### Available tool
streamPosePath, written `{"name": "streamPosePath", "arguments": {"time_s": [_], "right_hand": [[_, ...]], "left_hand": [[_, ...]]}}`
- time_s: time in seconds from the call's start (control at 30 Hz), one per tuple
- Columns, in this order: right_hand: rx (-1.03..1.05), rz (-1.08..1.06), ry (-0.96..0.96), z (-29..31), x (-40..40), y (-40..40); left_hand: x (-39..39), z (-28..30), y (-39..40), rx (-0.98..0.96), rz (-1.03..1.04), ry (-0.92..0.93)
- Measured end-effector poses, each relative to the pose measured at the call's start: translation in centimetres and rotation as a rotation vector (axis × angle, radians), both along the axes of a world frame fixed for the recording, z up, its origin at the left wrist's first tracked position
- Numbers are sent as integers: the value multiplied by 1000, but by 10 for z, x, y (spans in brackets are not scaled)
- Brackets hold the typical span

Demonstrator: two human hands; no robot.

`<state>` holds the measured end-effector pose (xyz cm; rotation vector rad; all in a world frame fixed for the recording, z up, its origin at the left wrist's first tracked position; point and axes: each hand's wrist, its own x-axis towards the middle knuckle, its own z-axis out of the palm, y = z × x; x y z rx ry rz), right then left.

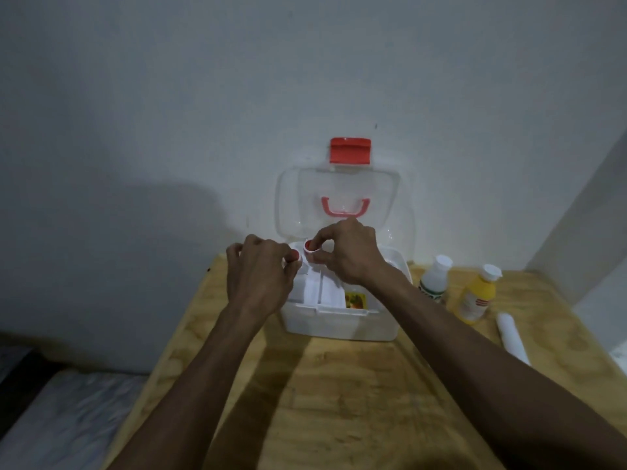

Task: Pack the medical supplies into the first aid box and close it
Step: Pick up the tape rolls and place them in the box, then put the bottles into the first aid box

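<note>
At the middle of the frame, over the back left corner of the open first aid box [339,325], both hands are at work on small items. The left hand [258,276] has its fingers [288,266] pinched on a small red-capped vial [294,255], and the right hand [346,254] grips a second red-topped vial [309,246] between thumb and forefinger; both are held just above the box's rear compartments, nearly touching each other. I cannot tell whether either vial already rests on the tray.

The box stands on the wooden bench [339,385] against the wall, its clear lid [339,195] tipped up and back with the red latch [350,150] at the top. Inside, white packets [325,290] fill the middle and a small yellow printed pack [354,300] lies at the front.

Packing looks to be partway through. To the right of centre, outside the box, a white bottle with green label [434,278], a yellow bottle [476,296] and a white roll [512,337] wait on the bench.

Next, the two vials likely need setting upright into a rear compartment and letting go. Then the right hand would have to reach right for the bottles, which are tall and may need laying flat for the lid to shut.
</note>
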<state>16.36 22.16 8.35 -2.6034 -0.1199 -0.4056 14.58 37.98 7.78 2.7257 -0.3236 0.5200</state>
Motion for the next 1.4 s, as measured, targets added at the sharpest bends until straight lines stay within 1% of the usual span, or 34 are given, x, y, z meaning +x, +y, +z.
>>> {"name": "streamPosePath", "arguments": {"time_s": [0.13, 0.23, 0.4, 0.57, 0.67, 0.93, 1.1, 1.23, 1.3, 1.4], "right_hand": [[-60, 12, 35, -5, 3, 1], [-76, 9, 50, -5, 3, 0], [-110, -40, 85, -5, 4, 3], [-90, -40, 84, -7, 4, 4], [-38, -45, 60, -13, 6, 4], [47, -33, 50, -13, -1, 1], [198, -42, 19, 6, -33, -13], [336, -81, -112, 21, -77, -43], [377, -156, -192, 22, -97, -64], [381, -280, -313, 23, -126, -98]], "left_hand": [[5, -3, 1, 10, -28, 0], [10, -3, -1, 38, -29, 50], [21, -6, -4, -84, 24, 177], [24, -7, -4, -156, 28, 229], [22, -12, -2, -228, -4, 206], [5, -9, -4, -356, 6, 133], [-17, 0, -6, -448, -21, 102], [-42, 14, -23, -554, -86, -17], [-56, 18, -41, -595, -135, -57], [-74, 19, -77, -588, -202, -134]]}}
